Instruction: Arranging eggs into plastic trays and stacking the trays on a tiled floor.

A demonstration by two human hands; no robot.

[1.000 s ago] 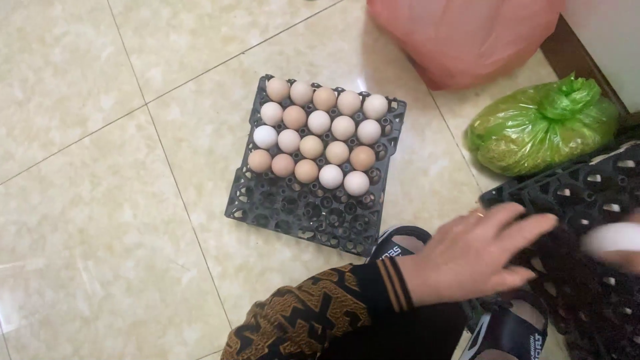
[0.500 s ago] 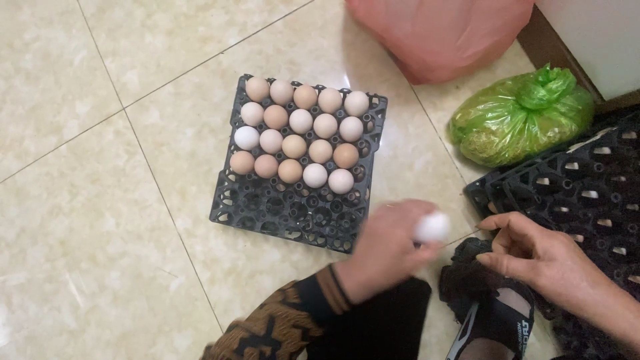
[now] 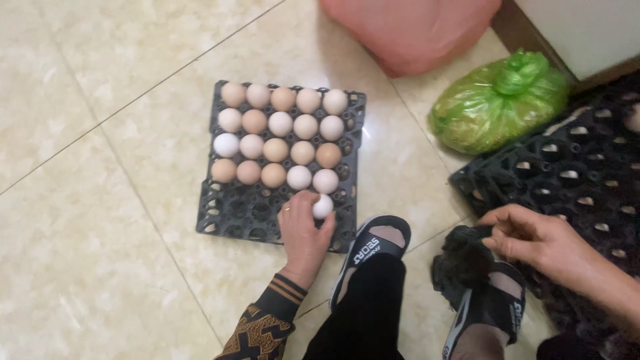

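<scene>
The left grip (image 3: 303, 230) rests on the near edge of a black egg tray (image 3: 220, 213) on the tiled floor (image 3: 87, 253), its fingers closed around a white egg (image 3: 323, 206) set at a cell in the tray's fifth row. Just beyond the left grip lie four full rows of brown and pale eggs (image 3: 280, 137). The right grip (image 3: 533, 239) pinches the edge of a stack of empty black trays (image 3: 573, 167), well apart from the left grip. Beyond the right grip sits a tied green plastic bag (image 3: 497, 107); farther off lies a pink bag (image 3: 407, 30). Between the grips are two sandalled feet (image 3: 373, 247).
</scene>
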